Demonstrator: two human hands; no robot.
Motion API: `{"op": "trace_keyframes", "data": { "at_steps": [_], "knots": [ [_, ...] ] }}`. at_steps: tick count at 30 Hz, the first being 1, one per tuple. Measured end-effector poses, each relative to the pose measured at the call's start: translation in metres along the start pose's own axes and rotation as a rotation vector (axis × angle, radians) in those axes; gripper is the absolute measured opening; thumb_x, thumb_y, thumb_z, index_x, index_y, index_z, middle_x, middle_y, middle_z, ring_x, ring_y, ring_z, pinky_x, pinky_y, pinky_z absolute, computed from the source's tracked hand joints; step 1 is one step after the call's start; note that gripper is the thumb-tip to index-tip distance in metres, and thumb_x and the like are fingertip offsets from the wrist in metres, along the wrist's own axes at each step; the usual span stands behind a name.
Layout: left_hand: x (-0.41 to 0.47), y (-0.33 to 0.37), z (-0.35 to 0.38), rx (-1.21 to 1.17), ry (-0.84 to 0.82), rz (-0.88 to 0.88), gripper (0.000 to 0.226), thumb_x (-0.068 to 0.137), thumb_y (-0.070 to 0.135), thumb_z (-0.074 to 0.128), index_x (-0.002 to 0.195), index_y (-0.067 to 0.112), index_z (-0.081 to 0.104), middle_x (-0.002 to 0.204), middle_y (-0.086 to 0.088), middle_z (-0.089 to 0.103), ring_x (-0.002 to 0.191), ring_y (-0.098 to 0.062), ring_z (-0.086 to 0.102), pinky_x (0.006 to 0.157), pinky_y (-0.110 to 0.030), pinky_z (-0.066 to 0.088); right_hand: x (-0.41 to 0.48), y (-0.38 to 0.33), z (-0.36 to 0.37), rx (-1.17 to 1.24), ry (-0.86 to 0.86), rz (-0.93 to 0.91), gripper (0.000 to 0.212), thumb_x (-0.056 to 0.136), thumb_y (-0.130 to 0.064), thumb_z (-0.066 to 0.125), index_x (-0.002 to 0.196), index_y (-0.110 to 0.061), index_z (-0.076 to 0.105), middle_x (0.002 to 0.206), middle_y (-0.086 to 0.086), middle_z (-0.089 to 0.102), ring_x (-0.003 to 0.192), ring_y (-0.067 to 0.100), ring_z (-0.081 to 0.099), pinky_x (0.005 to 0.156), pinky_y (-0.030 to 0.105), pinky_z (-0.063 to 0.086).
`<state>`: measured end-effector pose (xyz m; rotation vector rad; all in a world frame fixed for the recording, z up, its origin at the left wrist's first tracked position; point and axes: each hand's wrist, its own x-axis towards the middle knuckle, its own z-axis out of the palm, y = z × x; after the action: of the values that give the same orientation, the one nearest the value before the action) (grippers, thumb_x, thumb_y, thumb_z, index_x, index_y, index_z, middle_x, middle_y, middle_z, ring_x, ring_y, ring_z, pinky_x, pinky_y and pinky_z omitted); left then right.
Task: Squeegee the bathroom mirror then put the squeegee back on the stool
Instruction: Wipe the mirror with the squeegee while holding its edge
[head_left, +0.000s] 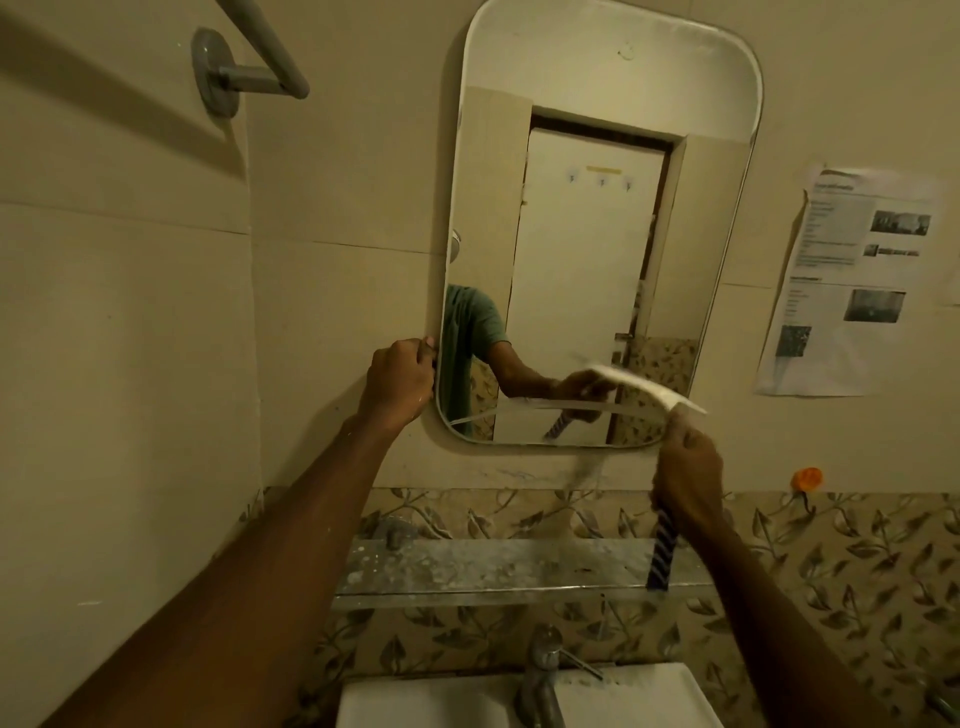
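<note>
The right grip (688, 470) is clenched around the striped handle of the squeegee (647, 387). The squeegee's white blade is blurred and lies tilted at the lower right corner of the mirror (597, 234), with its right end reaching past the mirror's edge onto the wall. The bottom of the handle sticks out below the fist, in front of the glass shelf (493, 566). The left grip (400, 376) grasps the mirror's left edge just above its lower corner, with the fingers curled around the rim. A pale curved streak runs across the glass near the bottom, and the mirror reflects an arm, the blade and a white door. Under the shelf a metal tap (540, 670) stands over a white sink (415, 701). To the right of the mirror a printed sheet of paper (857, 280) is stuck on the wall, with an orange hook (808, 478) below it. A grey towel bar (249, 62) is mounted at the upper left.
</note>
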<state>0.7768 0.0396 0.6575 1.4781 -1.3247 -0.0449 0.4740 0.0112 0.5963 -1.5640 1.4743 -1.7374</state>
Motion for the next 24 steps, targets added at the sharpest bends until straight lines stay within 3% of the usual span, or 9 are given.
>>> {"op": "trace_keyframes", "data": {
  "at_steps": [3,8,11,15,17,20,24],
  "knots": [
    [0.0,-0.001,0.002,0.007,0.013,-0.004,0.043,0.102,0.038,0.035,0.086,0.011,0.064,0.079,-0.014,0.067,0.073,-0.031,0.066,0.076,-0.047,0.057,0.017,-0.003,-0.007,0.103,0.072,0.199,0.043,0.101,-0.046,0.026,0.098,-0.013,0.053,0.064,0.011,0.051,0.043,0.02,0.048,0.037,0.026,0.044],
    [0.001,0.0,0.003,0.037,0.036,0.005,0.044,0.103,0.035,0.034,0.081,0.01,0.063,0.074,-0.013,0.066,0.068,-0.029,0.065,0.075,-0.046,0.056,-0.012,-0.002,0.039,0.24,0.185,0.337,0.043,0.102,-0.042,0.024,0.106,-0.009,0.052,0.075,0.005,0.054,0.062,0.017,0.052,0.053,0.028,0.044],
    [0.001,0.001,0.002,0.043,0.029,0.01,0.043,0.103,0.035,0.034,0.08,0.011,0.062,0.074,-0.013,0.066,0.068,-0.029,0.065,0.075,-0.047,0.056,-0.036,-0.007,0.065,0.346,0.172,0.37,0.043,0.102,-0.043,0.026,0.099,-0.009,0.052,0.066,0.004,0.048,0.054,0.016,0.047,0.046,0.027,0.039],
    [0.001,0.001,-0.001,0.032,-0.013,0.018,0.043,0.103,0.034,0.034,0.087,0.008,0.064,0.079,-0.015,0.067,0.071,-0.03,0.066,0.077,-0.048,0.056,-0.037,-0.003,0.05,0.315,0.081,0.356,0.037,0.101,-0.046,0.028,0.095,-0.02,0.053,0.059,0.003,0.046,0.039,0.013,0.044,0.033,0.024,0.038],
    [0.002,0.001,-0.002,0.032,-0.016,0.022,0.043,0.103,0.034,0.034,0.088,0.007,0.064,0.079,-0.015,0.067,0.072,-0.03,0.066,0.077,-0.048,0.056,-0.017,-0.004,0.032,0.268,0.116,0.355,0.041,0.1,-0.049,0.028,0.102,-0.016,0.053,0.062,0.004,0.049,0.04,0.015,0.047,0.034,0.025,0.042],
    [0.001,0.001,-0.001,0.049,-0.005,0.033,0.044,0.103,0.033,0.034,0.089,0.005,0.065,0.078,-0.016,0.068,0.071,-0.03,0.066,0.077,-0.046,0.056,0.003,-0.007,0.027,0.282,0.185,0.408,0.052,0.1,-0.048,0.026,0.113,-0.007,0.056,0.077,0.011,0.06,0.056,0.022,0.056,0.047,0.032,0.049],
    [0.002,0.001,0.001,0.067,0.008,0.041,0.045,0.104,0.033,0.034,0.093,0.003,0.066,0.08,-0.016,0.068,0.072,-0.03,0.066,0.076,-0.045,0.056,-0.029,-0.013,0.064,0.3,0.202,0.394,0.042,0.102,-0.043,0.025,0.103,-0.011,0.053,0.065,0.001,0.048,0.05,0.011,0.045,0.04,0.024,0.036]
  ]
}}
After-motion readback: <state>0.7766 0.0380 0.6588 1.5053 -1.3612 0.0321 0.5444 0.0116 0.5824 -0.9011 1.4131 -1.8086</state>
